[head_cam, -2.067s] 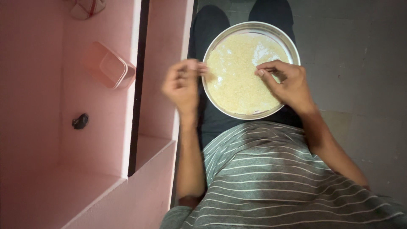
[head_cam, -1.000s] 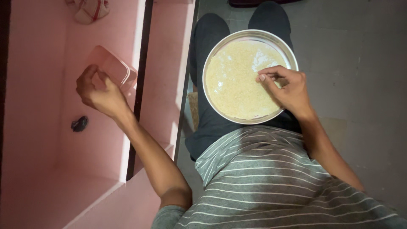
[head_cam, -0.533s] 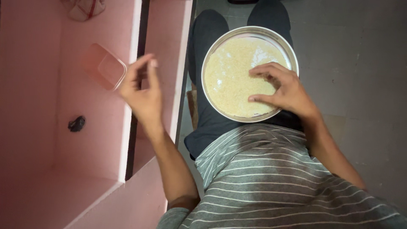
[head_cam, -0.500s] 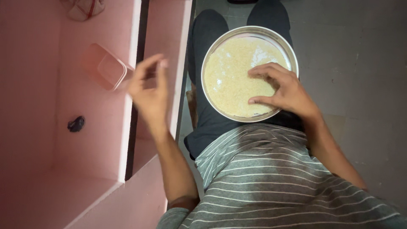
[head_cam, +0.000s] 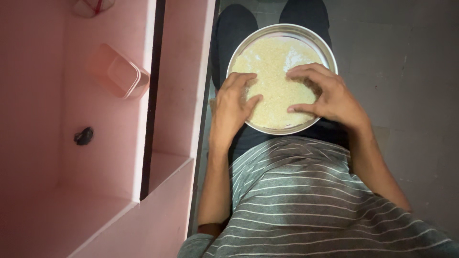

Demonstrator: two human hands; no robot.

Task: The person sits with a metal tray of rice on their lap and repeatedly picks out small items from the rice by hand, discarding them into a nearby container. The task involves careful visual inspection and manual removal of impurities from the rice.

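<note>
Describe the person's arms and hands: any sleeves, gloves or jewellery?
Both arms are bare from the short sleeves down. The left hand and right hand wear no gloves, and no rings or watch show. The shirt is grey with thin white stripes.

Silver plate point(head_cam: 330, 53), pale yellow grain point(head_cam: 275, 71), grey white-striped shirt point(head_cam: 306, 200).

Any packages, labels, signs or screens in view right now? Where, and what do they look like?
No labels, signs or screens show.
Plastic container: on the pink ledge, left of the round metal plate; rectangular with rounded corners, translucent pinkish, no visible label.
Cloth bundle: top left edge, pale with a red stripe, mostly cut off.
</note>
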